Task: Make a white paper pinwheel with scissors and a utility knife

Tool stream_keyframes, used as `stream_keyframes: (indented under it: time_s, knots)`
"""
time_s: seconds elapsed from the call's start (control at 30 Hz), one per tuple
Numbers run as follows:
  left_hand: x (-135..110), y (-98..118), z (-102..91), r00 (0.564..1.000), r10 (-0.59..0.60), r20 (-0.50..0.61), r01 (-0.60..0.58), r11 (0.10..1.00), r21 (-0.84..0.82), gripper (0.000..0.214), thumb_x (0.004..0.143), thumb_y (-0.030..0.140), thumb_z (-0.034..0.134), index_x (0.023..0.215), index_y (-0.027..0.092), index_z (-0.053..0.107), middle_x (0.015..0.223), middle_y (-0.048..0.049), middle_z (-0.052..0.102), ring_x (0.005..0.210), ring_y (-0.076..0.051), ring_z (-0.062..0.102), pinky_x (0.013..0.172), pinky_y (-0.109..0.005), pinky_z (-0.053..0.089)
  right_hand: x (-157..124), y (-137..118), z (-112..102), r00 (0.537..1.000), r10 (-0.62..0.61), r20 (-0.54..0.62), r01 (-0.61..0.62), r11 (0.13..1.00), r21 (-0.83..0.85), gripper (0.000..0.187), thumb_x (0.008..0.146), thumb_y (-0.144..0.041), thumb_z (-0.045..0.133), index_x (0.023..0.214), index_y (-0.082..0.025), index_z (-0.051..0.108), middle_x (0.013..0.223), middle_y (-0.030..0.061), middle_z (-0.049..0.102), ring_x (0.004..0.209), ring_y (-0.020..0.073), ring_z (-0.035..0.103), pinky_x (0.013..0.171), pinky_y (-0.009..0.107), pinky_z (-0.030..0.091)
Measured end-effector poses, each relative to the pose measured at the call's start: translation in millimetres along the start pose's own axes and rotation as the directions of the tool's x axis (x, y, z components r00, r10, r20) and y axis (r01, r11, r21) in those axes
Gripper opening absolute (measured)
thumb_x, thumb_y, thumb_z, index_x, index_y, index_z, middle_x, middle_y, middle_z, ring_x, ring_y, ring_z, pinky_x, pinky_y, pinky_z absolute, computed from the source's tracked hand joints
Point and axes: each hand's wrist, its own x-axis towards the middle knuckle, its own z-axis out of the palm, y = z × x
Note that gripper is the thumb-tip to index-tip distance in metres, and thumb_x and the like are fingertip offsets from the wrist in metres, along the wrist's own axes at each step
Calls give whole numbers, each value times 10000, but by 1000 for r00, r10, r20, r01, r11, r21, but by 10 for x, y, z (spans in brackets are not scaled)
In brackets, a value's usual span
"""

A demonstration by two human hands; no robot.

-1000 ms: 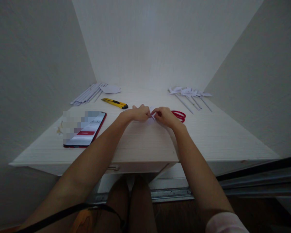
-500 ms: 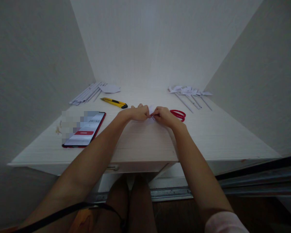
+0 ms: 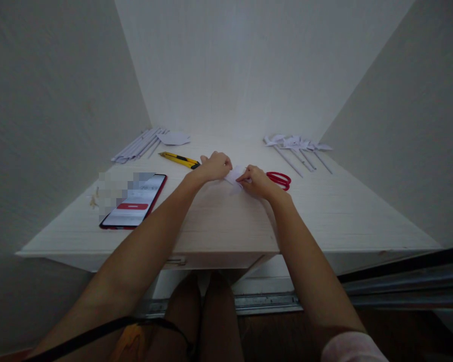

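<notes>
A small piece of white paper [image 3: 233, 176], with folded-looking edges, lies at the middle of the white tabletop between my two hands. My right hand [image 3: 255, 181] pinches its right side between thumb and forefinger. At the paper's upper left is my left hand [image 3: 216, 166], its fingers curled in; whether they grip anything is hidden. Red-handled scissors [image 3: 279, 180] lie just right of my right hand, their blades out of sight. Beyond my left hand lies a yellow utility knife [image 3: 179, 160], its black end close to the fingers.
Several white paper sticks [image 3: 138, 146] are heaped at the back left beside a flat paper piece [image 3: 173, 138]. Several paper pinwheels [image 3: 296, 143] on sticks lie at the back right. A phone [image 3: 134, 203] rests at the left. Walls enclose the tabletop [image 3: 347, 216] on three sides.
My left hand has drawn up and left, away from the right fingertips, so more of the paper shows. My right hand has barely moved and keeps its pinch.
</notes>
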Motion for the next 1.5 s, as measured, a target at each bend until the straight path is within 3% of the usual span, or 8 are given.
stream_keyframes:
  time_s: [0.17, 0.33, 0.43, 0.63, 0.8, 1.23, 1.37, 1.5]
  knots:
    - [71, -9, 168, 999, -41, -14, 42, 999, 4, 387, 781, 259, 375, 1144, 173, 482, 1135, -114, 567, 1132, -271, 397, 909, -485, 257, -12, 1, -22, 999, 18, 35, -18, 1000, -1, 279, 747, -100, 491, 929, -156, 695, 928, 107, 608, 836, 158, 537, 786, 242, 404]
    - [163, 11, 215, 997, -72, 38, 73, 997, -34, 422, 788, 381, 401, 1145, 175, 487, 1093, -111, 594, 1012, -260, 502, 876, -469, 296, -1, 65, -3, 998, 32, 46, -31, 999, -17, 359, 723, -49, 446, 955, -176, 690, 989, 120, 602, 848, 159, 538, 797, 262, 410]
    - [173, 48, 230, 998, -64, 9, 64, 998, -20, 403, 750, 332, 468, 1122, 181, 500, 1073, -105, 593, 1010, -260, 491, 865, -473, 292, 20, 102, 9, 998, 23, 59, -21, 1000, -23, 373, 711, -47, 447, 955, -190, 690, 973, 108, 619, 841, 155, 547, 818, 271, 412]
    - [76, 106, 177, 986, 112, -124, -99, 989, 108, 332, 733, 98, 373, 919, 218, 621, 1052, -91, 547, 1049, -264, 401, 792, -458, 285, 37, 115, 6, 998, -20, 63, 20, 1000, -8, 421, 679, -7, 430, 950, -193, 693, 928, 93, 661, 859, 165, 567, 860, 285, 407]
    - [-20, 90, 177, 969, 245, -37, -233, 951, 202, 372, 716, 66, 357, 842, 223, 670, 998, -99, 557, 993, -273, 400, 752, -457, 275, 30, 106, 4, 998, -15, 55, 14, 1000, 21, 432, 663, 4, 425, 942, -182, 695, 961, 91, 666, 879, 167, 583, 865, 274, 409]
    - [-66, 51, 216, 956, 294, 6, -290, 940, 182, 257, 700, 87, 391, 808, 181, 604, 1033, -89, 571, 1024, -274, 366, 776, -488, 256, 29, 138, -2, 996, 40, 84, -42, 999, 32, 449, 663, -2, 417, 962, -197, 689, 956, 86, 658, 822, 146, 571, 828, 253, 411]
    - [-63, 51, 244, 954, 299, 4, -295, 940, 173, 280, 661, 47, 393, 858, 154, 561, 1005, -113, 569, 1022, -272, 375, 773, -492, 263, 42, 114, 12, 1000, 22, 13, -22, 999, -37, 393, 707, -23, 407, 909, -182, 703, 896, 95, 628, 824, 160, 532, 812, 285, 398]
    - [-68, 44, 248, 957, 290, 22, -290, 947, 138, 315, 632, 20, 398, 891, 145, 528, 955, -109, 577, 1022, -264, 381, 771, -480, 274, 39, 109, -106, 974, 82, -211, -98, 993, -68, 335, 767, -107, 400, 878, -195, 703, 896, 99, 578, 902, 194, 494, 828, 325, 384]
